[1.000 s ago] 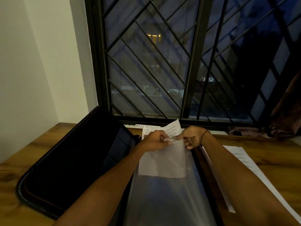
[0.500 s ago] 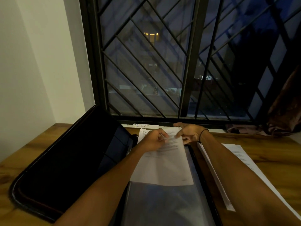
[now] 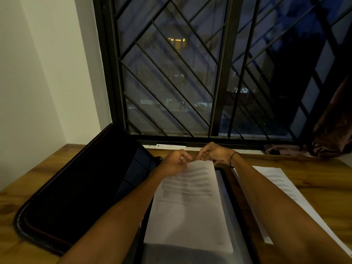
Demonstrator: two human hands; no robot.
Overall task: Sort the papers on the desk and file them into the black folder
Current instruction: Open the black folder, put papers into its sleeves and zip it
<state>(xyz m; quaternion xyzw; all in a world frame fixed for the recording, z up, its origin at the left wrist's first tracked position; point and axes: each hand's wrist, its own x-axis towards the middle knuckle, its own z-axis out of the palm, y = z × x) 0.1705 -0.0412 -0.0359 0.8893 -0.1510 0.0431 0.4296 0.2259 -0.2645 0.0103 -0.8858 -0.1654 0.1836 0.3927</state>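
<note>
Sheet (image 3: pixel 187 204): lies in open black folder (image 3: pixel 80 189), frame centre.
Left hand (image 3: pixel 176 163): fingers curled at sheet's top edge; grip unclear.
Right hand (image 3: pixel 215 154): fingertips pinch top edge.
Stack (image 3: pixel 280 187): on desk (image 3: pixel 314 174), right.

Both my forearms reach forward and converge, bare to the elbow, the left coming in from the lower left and the right from the lower right. My left grip (image 3: pixel 177 161) sits knuckles up, fingers loosely curled, its fingertips (image 3: pixel 187 159) pointing toward the other hand; whether they pinch anything I cannot tell. My right grip (image 3: pixel 214 154) lies just beside it, almost touching, wrist bent inward, its thumb and forefinger drawn together at their tips in a pinch, the remaining fingers curled beneath. A thin dark band circles my right wrist. The two grips meet at the far end of my reach.
</note>
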